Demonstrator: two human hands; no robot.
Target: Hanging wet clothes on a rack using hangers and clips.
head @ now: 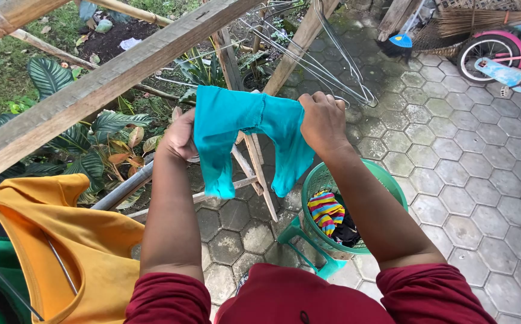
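My left hand [179, 137] and my right hand [322, 122] hold a small teal garment [242, 129] stretched between them at chest height. Each hand grips one upper edge, and the cloth hangs down in two flaps. Below it, to the right, stands a green plastic basket [378, 173] with a striped multicoloured cloth [325, 211] and dark clothes inside. Both my sleeves are dark red.
A wooden drying rack beam [92, 90] crosses the upper left. Wire hangers [338, 66] dangle from it. A yellow garment [62, 252] hangs at lower left. Plants grow at left, hexagonal paving [470, 180] lies at right, and a pink child's bicycle [500, 54] stands at top right.
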